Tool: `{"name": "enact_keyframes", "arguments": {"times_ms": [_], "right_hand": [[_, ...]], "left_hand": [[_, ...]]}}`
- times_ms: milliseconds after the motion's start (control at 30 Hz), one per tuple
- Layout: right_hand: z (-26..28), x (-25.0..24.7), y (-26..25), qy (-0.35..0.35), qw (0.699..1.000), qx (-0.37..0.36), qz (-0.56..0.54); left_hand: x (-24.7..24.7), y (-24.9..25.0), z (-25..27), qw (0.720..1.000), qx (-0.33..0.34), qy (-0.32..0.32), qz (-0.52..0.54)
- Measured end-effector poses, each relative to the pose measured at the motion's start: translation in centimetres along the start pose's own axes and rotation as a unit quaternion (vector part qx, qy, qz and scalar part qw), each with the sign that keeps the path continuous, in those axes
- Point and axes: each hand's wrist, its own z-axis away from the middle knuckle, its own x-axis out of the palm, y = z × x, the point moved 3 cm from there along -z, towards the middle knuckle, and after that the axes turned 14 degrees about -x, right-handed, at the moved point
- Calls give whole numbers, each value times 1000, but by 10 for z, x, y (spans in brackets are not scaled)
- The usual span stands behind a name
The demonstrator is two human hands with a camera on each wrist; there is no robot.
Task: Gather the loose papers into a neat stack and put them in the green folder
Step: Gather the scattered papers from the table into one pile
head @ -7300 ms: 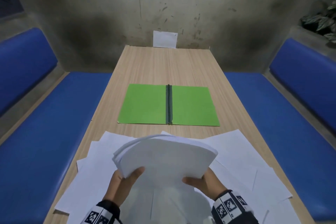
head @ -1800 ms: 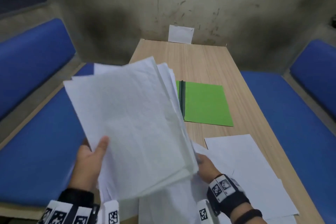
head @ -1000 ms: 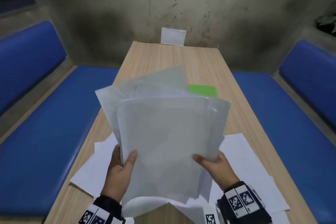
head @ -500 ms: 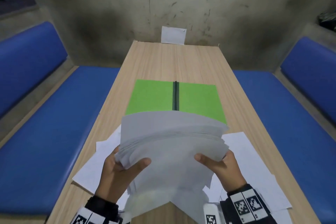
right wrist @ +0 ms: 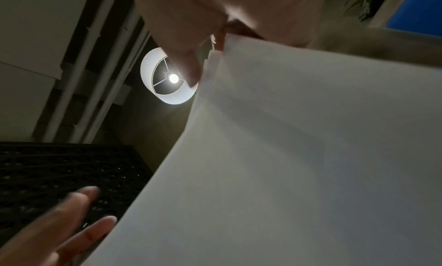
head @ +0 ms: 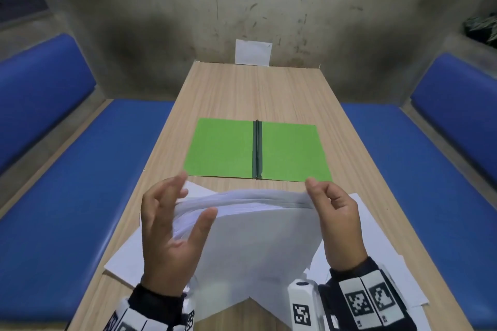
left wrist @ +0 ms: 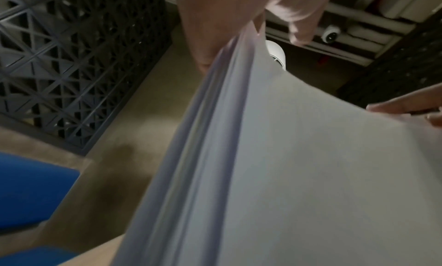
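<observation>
Right hand [head: 337, 219] pinching stack [head: 258, 234] at far right corner, holding it above worktop [head: 255, 91]. Left hand [head: 172, 231] lying released, fingers spread along stack's left edge. Folder [head: 223, 148] lying open beyond stack.

Since half a second ago the stack of papers [head: 258, 234] is lower and flatter. The left hand [head: 172, 234] has opened its fingers along the stack's left edge, and the right hand [head: 336, 220] now pinches the far right corner.
</observation>
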Motion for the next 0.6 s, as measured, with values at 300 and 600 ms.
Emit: {"name": "enact_keyframes", "arguments": {"times_ms": [300,600], "right_hand": [[20,-9,33,-82,994,66,-21],[39,-13,63,-120,973,189,55]], "left_hand": [[-3,-36,5,960,-226,-124,108],[15,-75,27,897,-408,-152,78]]}}
